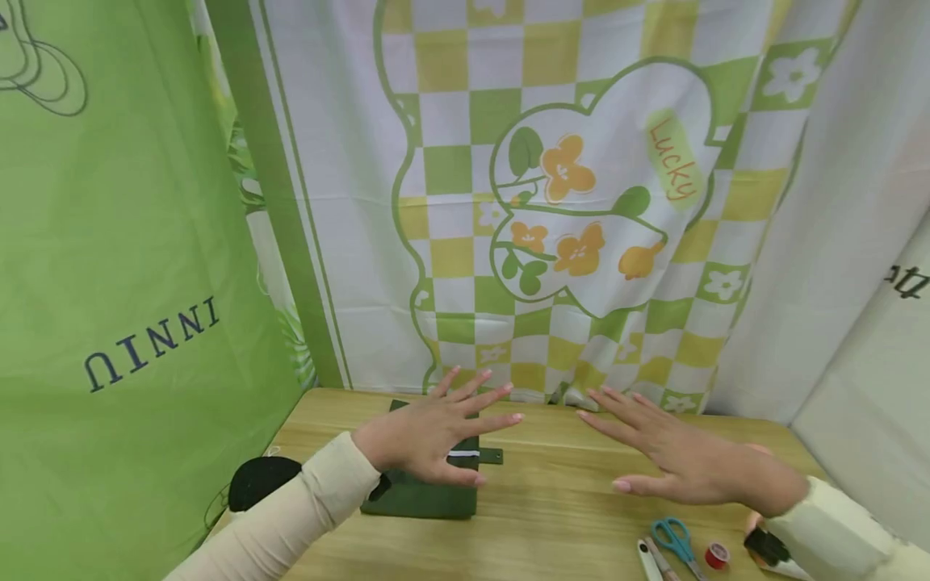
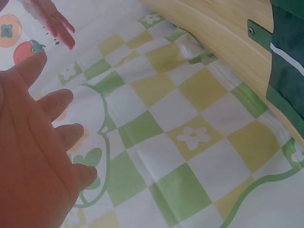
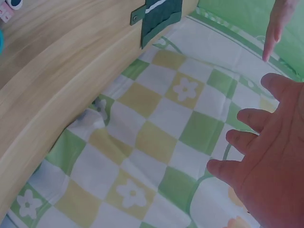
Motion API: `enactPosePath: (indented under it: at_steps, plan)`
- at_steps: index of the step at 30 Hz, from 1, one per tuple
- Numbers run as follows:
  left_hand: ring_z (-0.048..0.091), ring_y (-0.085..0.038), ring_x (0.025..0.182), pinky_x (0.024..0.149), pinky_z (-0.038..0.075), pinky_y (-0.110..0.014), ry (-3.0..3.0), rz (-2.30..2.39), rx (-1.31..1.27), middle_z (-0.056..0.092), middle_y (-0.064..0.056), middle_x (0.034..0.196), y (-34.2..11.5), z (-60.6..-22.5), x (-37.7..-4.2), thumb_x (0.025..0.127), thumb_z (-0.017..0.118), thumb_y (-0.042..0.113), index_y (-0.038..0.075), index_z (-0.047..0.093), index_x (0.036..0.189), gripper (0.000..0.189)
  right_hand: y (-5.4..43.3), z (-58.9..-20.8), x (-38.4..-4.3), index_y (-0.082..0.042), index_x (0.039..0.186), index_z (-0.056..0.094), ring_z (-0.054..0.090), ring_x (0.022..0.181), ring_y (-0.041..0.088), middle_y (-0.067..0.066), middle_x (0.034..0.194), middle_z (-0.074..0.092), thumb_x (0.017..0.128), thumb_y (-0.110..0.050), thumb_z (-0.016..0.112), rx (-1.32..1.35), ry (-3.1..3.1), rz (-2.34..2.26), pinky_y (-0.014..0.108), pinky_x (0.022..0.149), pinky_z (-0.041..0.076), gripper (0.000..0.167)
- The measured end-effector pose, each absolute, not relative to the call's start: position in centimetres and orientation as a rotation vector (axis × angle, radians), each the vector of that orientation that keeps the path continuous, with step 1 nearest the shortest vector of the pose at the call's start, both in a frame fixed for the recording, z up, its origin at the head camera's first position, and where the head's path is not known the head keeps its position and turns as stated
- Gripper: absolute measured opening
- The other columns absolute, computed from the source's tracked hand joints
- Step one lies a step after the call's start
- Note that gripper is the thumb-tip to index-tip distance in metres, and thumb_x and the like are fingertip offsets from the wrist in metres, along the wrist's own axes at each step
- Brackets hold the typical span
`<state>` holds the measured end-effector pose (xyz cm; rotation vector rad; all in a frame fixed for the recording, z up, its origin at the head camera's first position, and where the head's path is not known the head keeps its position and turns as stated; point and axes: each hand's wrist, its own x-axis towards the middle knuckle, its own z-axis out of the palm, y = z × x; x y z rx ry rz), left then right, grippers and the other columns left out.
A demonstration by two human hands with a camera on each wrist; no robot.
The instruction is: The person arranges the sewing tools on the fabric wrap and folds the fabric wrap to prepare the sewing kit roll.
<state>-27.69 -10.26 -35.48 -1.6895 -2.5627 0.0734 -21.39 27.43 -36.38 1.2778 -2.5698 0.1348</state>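
Both hands hover over a wooden table with fingers spread and nothing in them. The left hand (image 1: 436,432) is above a dark green fabric pouch (image 1: 429,500), which has a white stripe and a snap tab (image 1: 491,456) on its right side; the hand hides part of it. To the right, the right hand (image 1: 676,460) hangs over bare wood, its fingers pointing toward the back. Below it lie blue-handled scissors (image 1: 674,537) and a red thread spool (image 1: 717,555). In the right wrist view the pouch (image 3: 162,19) lies at the table's far end.
The wooden table (image 1: 552,516) ends at a checkered curtain (image 1: 450,169). A green cloth (image 1: 131,242) hangs at the left. A black rounded object (image 1: 263,482) sits at the left edge. Beside the scissors lies a white slim tool (image 1: 648,560).
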Motion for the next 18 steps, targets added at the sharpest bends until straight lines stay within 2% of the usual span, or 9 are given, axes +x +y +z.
enactPosePath:
  at_steps: [3,5,7,9,10,12,15,18]
  plan:
    - [-0.009,-0.03,0.158,0.121,0.003,-0.07,-2.554,0.07,-1.699,-0.009,0.003,0.171,-10.2,-35.5,-27.8,0.097,0.047,0.065,0.036,0.003,0.162,0.083,27.7,-36.6,-21.4,-0.02,0.16,0.026,-0.01,0.156,0.002,0.011,0.169,0.019,0.097,-0.042,0.063,1.255,-2.575,0.129,0.01,0.118,-0.016,0.077]
    - [-0.009,-0.03,0.158,0.121,0.003,-0.07,-2.56,0.06,-1.698,-0.009,0.003,0.171,-10.3,-35.8,-27.7,0.098,0.045,0.066,0.035,0.005,0.162,0.082,28.0,-36.9,-21.2,-0.024,0.161,0.025,0.0,0.158,0.01,0.01,0.169,0.019,0.097,-0.043,0.064,1.22,-2.599,0.137,0.009,0.118,-0.013,0.077]
    - [-0.007,-0.03,0.158,0.121,0.003,-0.069,-2.608,0.045,-1.669,-0.007,0.003,0.171,-10.4,-36.4,-27.5,0.098,0.042,0.068,0.035,0.007,0.162,0.081,28.3,-37.1,-20.8,-0.026,0.16,0.027,0.018,0.156,0.02,0.01,0.167,0.024,0.096,-0.044,0.064,1.163,-2.639,0.142,0.016,0.124,0.003,0.076]
    - [-0.004,-0.029,0.159,0.122,0.006,-0.068,-2.721,0.027,-1.589,-0.003,0.002,0.171,-10.7,-37.2,-27.2,0.098,0.042,0.068,0.035,0.01,0.162,0.079,28.6,-37.3,-20.7,-0.025,0.157,0.034,0.04,0.147,0.026,0.009,0.162,0.037,0.096,-0.045,0.063,1.096,-2.692,0.166,0.027,0.123,0.026,0.071]
    - [0.0,-0.03,0.159,0.122,0.009,-0.067,-2.797,0.014,-1.531,0.0,0.001,0.172,-10.9,-37.7,-27.0,0.098,0.042,0.067,0.034,0.013,0.162,0.078,28.8,-37.3,-20.6,-0.023,0.154,0.041,0.051,0.138,0.027,0.008,0.157,0.045,0.097,-0.046,0.063,1.059,-2.722,0.182,0.033,0.117,0.038,0.066]
    - [0.009,-0.033,0.158,0.121,0.015,-0.067,-2.955,-0.019,-1.395,0.007,-0.002,0.171,-11.4,-39.3,-26.6,0.098,0.046,0.065,0.033,0.019,0.161,0.076,29.2,-37.6,-20.6,-0.018,0.144,0.055,0.066,0.119,0.019,0.005,0.142,0.061,0.098,-0.048,0.061,0.985,-2.795,0.223,0.038,0.094,0.055,0.056]
    - [0.017,-0.039,0.156,0.119,0.02,-0.068,-3.173,-0.135,-1.233,0.014,-0.008,0.17,-12.4,-43.0,-25.8,0.098,0.051,0.059,0.027,0.028,0.16,0.074,30.0,-38.4,-20.5,-0.011,0.127,0.068,0.072,0.092,0.008,0.003,0.121,0.074,0.1,-0.045,0.059,0.91,-2.921,0.341,0.03,0.075,0.058,0.045]
    - [0.015,-0.043,0.155,0.118,0.016,-0.071,-3.305,-0.306,-1.159,0.015,-0.013,0.169,-13.6,-46.8,-25.1,0.098,0.054,0.056,0.021,0.03,0.159,0.074,30.7,-39.6,-20.2,-0.008,0.117,0.072,0.068,0.077,-0.001,0.001,0.105,0.077,0.1,-0.039,0.061,0.864,-2.971,0.435,0.021,0.063,0.054,0.038]
